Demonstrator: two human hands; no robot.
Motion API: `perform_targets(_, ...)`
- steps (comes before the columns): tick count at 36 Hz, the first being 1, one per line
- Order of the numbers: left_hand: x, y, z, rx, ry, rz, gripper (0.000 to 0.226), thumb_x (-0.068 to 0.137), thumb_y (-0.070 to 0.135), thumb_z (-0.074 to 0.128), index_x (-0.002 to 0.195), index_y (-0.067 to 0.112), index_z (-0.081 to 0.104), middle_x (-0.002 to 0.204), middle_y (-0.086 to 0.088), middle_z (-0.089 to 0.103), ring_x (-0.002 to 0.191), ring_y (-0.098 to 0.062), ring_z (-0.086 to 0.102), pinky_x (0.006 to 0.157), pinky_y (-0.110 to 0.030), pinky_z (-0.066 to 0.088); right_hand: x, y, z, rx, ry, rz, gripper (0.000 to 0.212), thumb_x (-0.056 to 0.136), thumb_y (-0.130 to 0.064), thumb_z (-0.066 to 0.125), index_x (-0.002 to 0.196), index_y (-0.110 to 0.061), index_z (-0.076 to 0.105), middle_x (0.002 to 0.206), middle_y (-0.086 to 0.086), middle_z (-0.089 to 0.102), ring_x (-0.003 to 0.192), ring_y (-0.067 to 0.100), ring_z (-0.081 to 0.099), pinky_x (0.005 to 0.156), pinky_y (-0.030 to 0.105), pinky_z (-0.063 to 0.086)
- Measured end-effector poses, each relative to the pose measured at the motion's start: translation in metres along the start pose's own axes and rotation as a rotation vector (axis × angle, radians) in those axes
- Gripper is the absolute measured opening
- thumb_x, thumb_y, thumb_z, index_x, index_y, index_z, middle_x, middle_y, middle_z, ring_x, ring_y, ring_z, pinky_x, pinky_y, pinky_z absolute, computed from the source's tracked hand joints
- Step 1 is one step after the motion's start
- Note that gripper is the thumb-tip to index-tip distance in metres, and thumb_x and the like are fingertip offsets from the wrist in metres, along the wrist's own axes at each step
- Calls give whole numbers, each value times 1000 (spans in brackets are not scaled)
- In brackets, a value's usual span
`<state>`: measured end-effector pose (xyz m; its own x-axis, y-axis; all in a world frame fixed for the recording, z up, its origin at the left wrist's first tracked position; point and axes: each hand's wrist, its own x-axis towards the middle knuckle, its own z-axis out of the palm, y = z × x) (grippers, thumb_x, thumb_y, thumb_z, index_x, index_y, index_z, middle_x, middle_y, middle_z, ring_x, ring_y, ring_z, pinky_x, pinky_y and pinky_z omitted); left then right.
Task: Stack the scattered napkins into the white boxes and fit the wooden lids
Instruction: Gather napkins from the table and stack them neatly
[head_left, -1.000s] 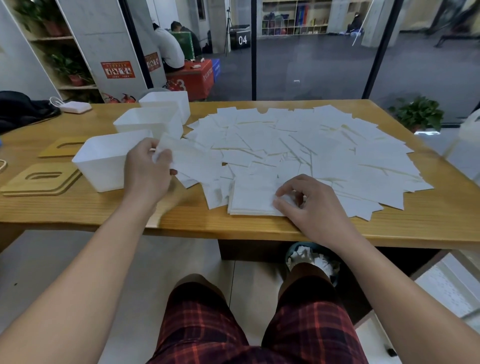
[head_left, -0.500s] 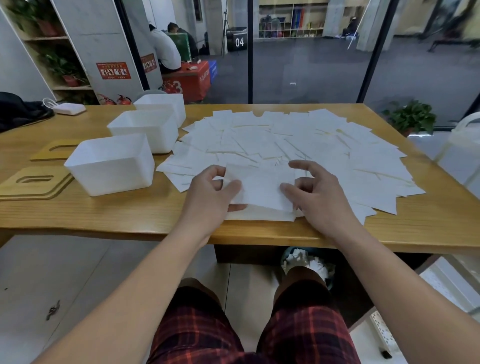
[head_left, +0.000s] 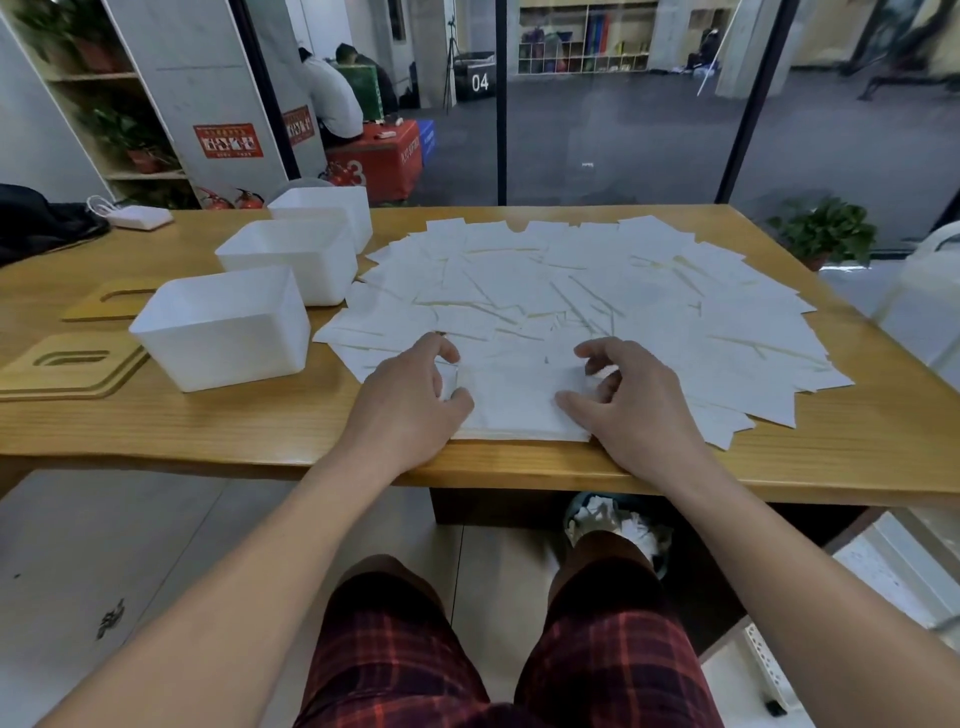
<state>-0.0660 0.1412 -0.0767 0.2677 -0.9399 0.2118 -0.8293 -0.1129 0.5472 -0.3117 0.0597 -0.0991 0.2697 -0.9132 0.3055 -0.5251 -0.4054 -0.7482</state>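
Both hands gripped a napkin stack (head_left: 514, 402) at the table's (head_left: 208, 431) near edge: left hand (head_left: 410, 400) curled on its left side, right hand (head_left: 631, 397) pinching its right. Beyond the grip spread loose napkins (head_left: 597, 291); left of it stood 3 boxes (head_left: 223, 327) and 2 lids (head_left: 67, 366).

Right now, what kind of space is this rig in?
Probably an indoor office or studio-type workspace, not a home: a wooden table stands by glass partitions, beyond which lie numbered boxes, cubby shelving and seated people. Fire extinguishers stand nearby.
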Motion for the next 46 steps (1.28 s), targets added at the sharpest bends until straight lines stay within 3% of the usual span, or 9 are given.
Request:
perform_targets(5, 15, 4, 1, 158, -128, 153, 45, 104, 60, 58, 142, 36, 58, 142, 10, 52, 134, -17, 44, 114, -41, 40, 8, -4, -3, -132, -146, -93, 54, 93, -48, 78, 142, -34, 62, 136, -16, 58, 103, 2, 56, 83, 11, 40)
perform_targets(8, 24, 4, 3, 276, -224, 167, 56, 104, 69, 50, 151, 39, 50, 157, 9, 45, 147, -22, 33, 118, -44, 27, 11, -7, -3, -174, -254, -87, 58, 94, -51, 77, 147, -32, 62, 127, -19, 59, 109, 8, 59, 87, 24, 44)
perform_targets(14, 29, 1, 5, 330, -270, 165, 65, 98, 79, 47, 148, 39, 51, 146, 7, 52, 140, -23, 37, 115, -46, 27, 14, -5, -5, -231, -251, -111, 58, 89, -60, 77, 142, -38, 64, 108, -17, 64, 108, 16, 60, 104, 46, 49)
perform_targets(24, 38, 17, -4, 262, -365, 122, 55, 95, 70, 65, 135, 35, 55, 140, 8, 53, 136, -22, 40, 102, -39, 31, 22, -10, -8, -328, -319, -177, 63, 91, -59, 73, 148, -39, 56, 131, -19, 64, 127, 17, 50, 112, 43, 31)
perform_targets(28, 30, 16, -7, 22, -295, 108, 28, 92, 58, 75, 106, 42, 57, 113, 20, 60, 112, -13, 55, 88, -36, 46, 19, -7, -10, -277, -276, -178, 74, 87, -59, 78, 153, -42, 50, 142, -22, 59, 133, 14, 47, 115, 42, 31)
perform_targets(33, 9, 22, -6, -315, -70, 143, 28, 89, 42, 86, 107, 38, 65, 104, 10, 69, 70, -9, 55, 67, -31, 47, 9, -7, -9, 98, -199, -41, 72, 86, -49, 86, 149, -48, 51, 131, -17, 63, 118, 6, 61, 99, 31, 51)
perform_targets(38, -10, 25, -1, -592, 100, 99, 37, 88, 31, 89, 118, 37, 69, 116, 16, 69, 93, -11, 63, 80, -24, 54, -6, -29, -4, 526, -119, 48, 37, 94, -23, 83, 126, -39, 73, 109, 9, 75, 95, 32, 73, 75, 45, 61)
perform_targets(43, -27, 20, 13, -771, 76, 25, 64, 91, 16, 84, 138, 49, 56, 127, 9, 66, 112, -14, 67, 94, -32, 58, -23, -39, 5, 600, -146, 68, 35, 98, -20, 78, 126, -39, 70, 112, 4, 76, 95, 29, 74, 79, 50, 60)
perform_targets(46, -35, 17, 18, -803, 60, 7, 79, 89, 1, 79, 145, 47, 48, 123, 6, 66, 106, -11, 68, 87, -23, 55, -30, -36, 9, 480, -130, 69, 40, 97, -25, 77, 128, -46, 64, 124, -21, 67, 84, 13, 66, 75, 31, 54)
